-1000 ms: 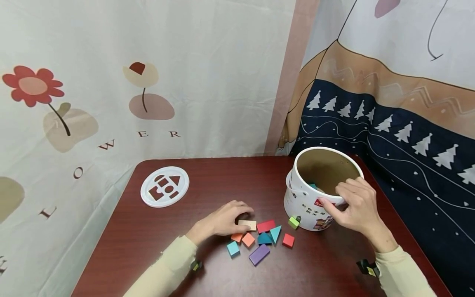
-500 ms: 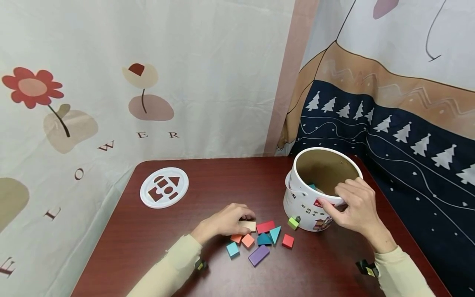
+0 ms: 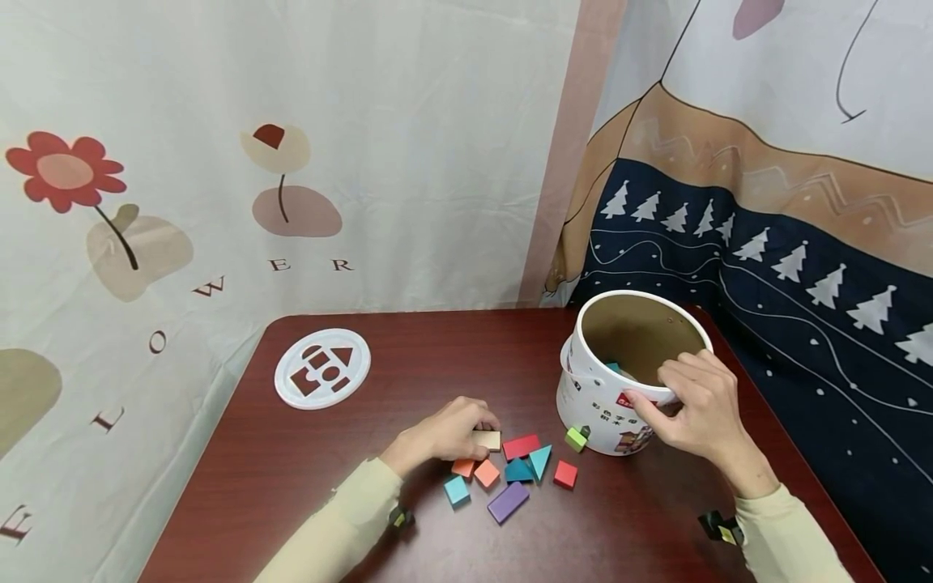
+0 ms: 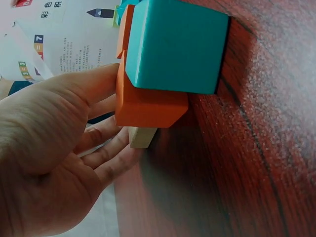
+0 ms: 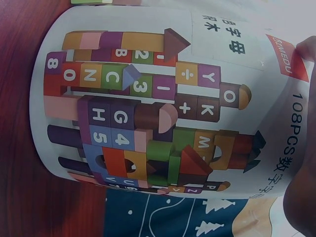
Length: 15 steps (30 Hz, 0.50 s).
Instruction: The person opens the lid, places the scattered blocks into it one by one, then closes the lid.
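Observation:
My left hand (image 3: 453, 431) pinches a plain wooden block (image 3: 487, 440) at the far left of a loose group of coloured blocks. In the left wrist view that wooden block (image 4: 142, 137) shows behind an orange block (image 4: 150, 107) and a teal cube (image 4: 180, 47), its far end hidden. My right hand (image 3: 696, 397) grips the near right rim of a white printed bucket (image 3: 594, 413), thumb outside and fingers over the edge. The bucket tilts toward me, and a few blocks show inside. Its printed side (image 5: 222, 29) fills the right wrist view.
Around the left hand lie a red block (image 3: 521, 447), a purple block (image 3: 509, 503), teal triangles and orange blocks. A red cube (image 3: 565, 474) lies to the right, a green cube (image 3: 576, 439) against the bucket. A white lid with shaped holes (image 3: 287, 374) lies back left.
My left hand and forearm have shifted slightly right, and the fingers now cover more of the wooden block. The right hand and the bucket have stayed put.

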Motion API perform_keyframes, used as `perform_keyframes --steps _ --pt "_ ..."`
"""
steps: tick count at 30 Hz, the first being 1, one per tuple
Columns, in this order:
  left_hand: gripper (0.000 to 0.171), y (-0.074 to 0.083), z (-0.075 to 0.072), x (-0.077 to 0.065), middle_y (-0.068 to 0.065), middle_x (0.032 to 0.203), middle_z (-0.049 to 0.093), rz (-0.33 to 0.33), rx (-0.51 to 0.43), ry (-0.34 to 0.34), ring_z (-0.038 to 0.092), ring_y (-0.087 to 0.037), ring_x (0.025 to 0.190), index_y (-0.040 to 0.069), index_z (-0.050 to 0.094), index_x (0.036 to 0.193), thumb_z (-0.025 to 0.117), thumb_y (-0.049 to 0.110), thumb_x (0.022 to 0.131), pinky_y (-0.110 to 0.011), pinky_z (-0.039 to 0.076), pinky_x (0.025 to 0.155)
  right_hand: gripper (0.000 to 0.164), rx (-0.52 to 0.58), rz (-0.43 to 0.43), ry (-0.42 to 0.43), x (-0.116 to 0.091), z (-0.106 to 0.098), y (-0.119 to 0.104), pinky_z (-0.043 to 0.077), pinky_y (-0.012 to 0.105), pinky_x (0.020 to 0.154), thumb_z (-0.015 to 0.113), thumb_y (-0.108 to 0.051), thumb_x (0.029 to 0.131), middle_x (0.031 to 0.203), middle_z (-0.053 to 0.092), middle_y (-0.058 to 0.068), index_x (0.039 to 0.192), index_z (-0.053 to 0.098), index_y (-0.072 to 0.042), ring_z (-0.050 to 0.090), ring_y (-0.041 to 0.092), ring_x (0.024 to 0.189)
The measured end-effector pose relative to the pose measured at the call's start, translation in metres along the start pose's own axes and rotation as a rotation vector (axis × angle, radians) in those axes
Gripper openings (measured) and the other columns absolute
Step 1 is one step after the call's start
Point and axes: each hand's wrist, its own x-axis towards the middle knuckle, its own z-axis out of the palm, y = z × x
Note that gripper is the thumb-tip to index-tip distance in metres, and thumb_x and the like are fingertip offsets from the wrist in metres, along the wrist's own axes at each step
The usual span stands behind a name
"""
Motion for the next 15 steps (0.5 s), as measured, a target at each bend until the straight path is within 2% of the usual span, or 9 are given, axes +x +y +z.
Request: perform_keyframes --steps 7,15 --pt "0.032 -0.0017 -0.0002 -0.0007 -0.001 0.097 0.07 0.011 -0.014 0.016 0.059 -0.01 0.077 0.009 0.08 0.108 0.081 0.013 0.077 -0.014 0.046 0.061 0.054 0.0 -0.002 0.005 -0.0001 0.0001 -0.0004 0.028 0.038 0.053 0.064 -0.055 0.084 0.05 0.041 -0.002 0.052 0.045 -0.016 0.037 0.016 0.053" --pt "0.031 -0.008 -0.0007 -0.0002 0.0 0.099 0.069 0.024 -0.004 0.05 0.056 -0.009 0.076 0.007 0.078 0.111 0.077 0.016 0.081 -0.013 0.043 0.06 0.054 0.0 -0.006 0.01 0.0001 0.0004 -0.0006 0.029 0.038 0.053 0.063 -0.055 0.085 0.051 0.041 -0.001 0.053 0.046 -0.016 0.037 0.017 0.053"
